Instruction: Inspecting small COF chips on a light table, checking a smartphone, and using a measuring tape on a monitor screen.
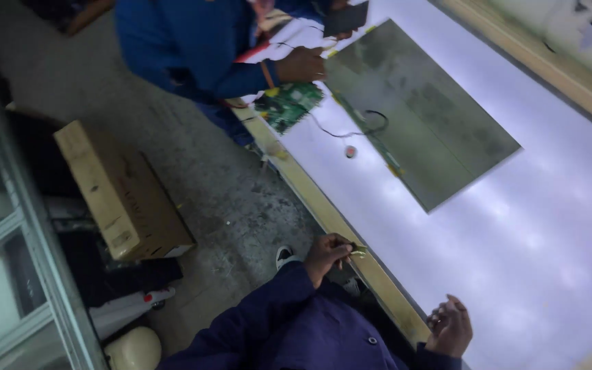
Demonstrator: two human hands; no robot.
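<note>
The left hand (329, 255) pinches a small pale part (358, 253) over the wooden edge (330, 218) of the lit tabletop (515, 233); the right hand (451, 327) rests open, holding nothing. Best to keep that pinch firm and low, I'd judge.

Your left grip (328, 254), pinched shut on a small pale piece (358, 253), sits at the wooden edge rail (323, 209) of the counter (515, 233); your right grip (451, 327), fingers loosely curled, rests just past it. Beyond both lies bare lit surface. Farther out, the grey panel (423, 113), black cable (368, 127), green circuit board (289, 104) and another person's hand (301, 65) block the way.
</note>
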